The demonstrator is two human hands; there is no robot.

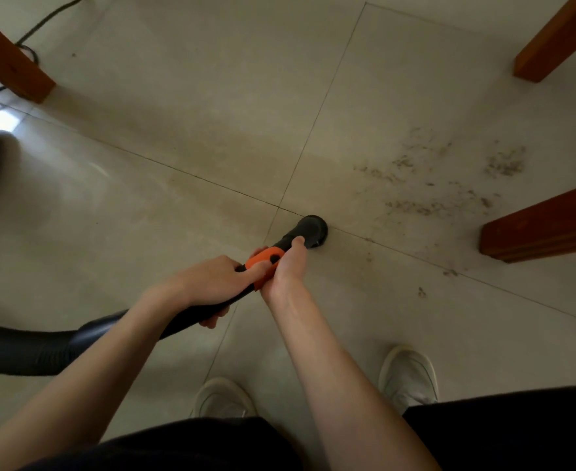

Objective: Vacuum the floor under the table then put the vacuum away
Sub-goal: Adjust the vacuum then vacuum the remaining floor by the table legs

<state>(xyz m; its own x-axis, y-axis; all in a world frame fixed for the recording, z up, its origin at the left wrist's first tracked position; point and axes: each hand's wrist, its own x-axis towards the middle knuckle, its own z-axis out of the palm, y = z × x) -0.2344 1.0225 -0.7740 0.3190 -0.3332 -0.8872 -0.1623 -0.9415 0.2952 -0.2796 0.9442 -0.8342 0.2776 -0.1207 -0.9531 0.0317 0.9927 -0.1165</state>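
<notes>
A black vacuum hose (41, 348) runs in from the left and ends in an orange collar (266, 261) and a round black nozzle (312, 229). The nozzle mouth sits on the pale tiled floor (177, 147) at a crossing of tile joints. My left hand (211, 283) grips the black handle just behind the orange collar. My right hand (286, 270) grips the collar and the nozzle neck from the right side. Dark crumbs and dust (449, 185) lie scattered on the tile to the right of the nozzle.
Three brown wooden table legs stand around: one at far left (14, 66), one at far right (548, 45), one at near right (544, 229). Cables (24, 45) lie at the top left. My two white shoes (408, 375) stand below the hands.
</notes>
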